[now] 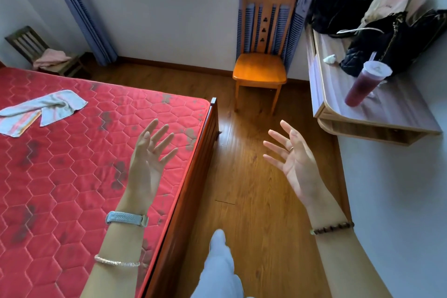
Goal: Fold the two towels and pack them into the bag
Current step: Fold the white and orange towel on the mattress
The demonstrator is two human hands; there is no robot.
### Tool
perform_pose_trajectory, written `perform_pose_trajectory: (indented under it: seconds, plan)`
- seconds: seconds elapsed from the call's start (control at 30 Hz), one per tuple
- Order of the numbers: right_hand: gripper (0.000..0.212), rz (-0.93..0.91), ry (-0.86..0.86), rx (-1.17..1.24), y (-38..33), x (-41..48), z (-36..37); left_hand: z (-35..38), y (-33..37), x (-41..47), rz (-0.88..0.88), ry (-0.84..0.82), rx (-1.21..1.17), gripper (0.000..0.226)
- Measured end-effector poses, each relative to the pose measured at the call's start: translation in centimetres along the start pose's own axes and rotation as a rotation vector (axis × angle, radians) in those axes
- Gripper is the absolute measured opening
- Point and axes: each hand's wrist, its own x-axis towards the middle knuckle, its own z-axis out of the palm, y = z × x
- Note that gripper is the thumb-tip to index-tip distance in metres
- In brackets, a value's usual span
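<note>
Left hand (147, 164) and right hand (296, 164) are raised mid-frame, fingers (159, 134) spread, holding nothing. Pale crumpled towels (44, 109), possibly two overlapping, lie on the red bed (72, 176) at left. A black bag (377, 51) sits on the tabletop (399, 111), upper right.
</note>
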Motion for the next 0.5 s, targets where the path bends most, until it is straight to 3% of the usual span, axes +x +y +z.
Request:
perform_pose_trajectory:
  seconds: [0.5]
  plan:
    - [0.061,-0.011,0.013,-0.021,-5.4,22.3,1.5,3.0,-0.6,23.0,0.004,0.030,0.008,0.047]
